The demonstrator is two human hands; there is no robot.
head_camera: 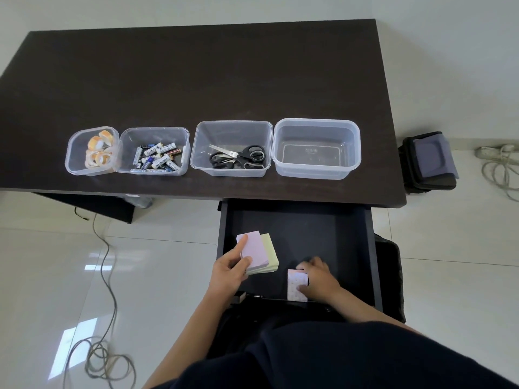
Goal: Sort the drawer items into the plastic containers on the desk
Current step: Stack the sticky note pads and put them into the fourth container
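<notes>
Low in the frame, in the open drawer (297,220), our left hand (229,269) grips two stacked note pads (259,252) — pink over yellow — while our right hand (316,277) closes round a small patterned pad (296,284). They look light and stiff yet apt to slide apart, so we should pinch across the edges. The empty tub (316,148) sits right of centre.

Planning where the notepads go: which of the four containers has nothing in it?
The rightmost container; the others hold tape rolls, batteries and scissors.
</notes>
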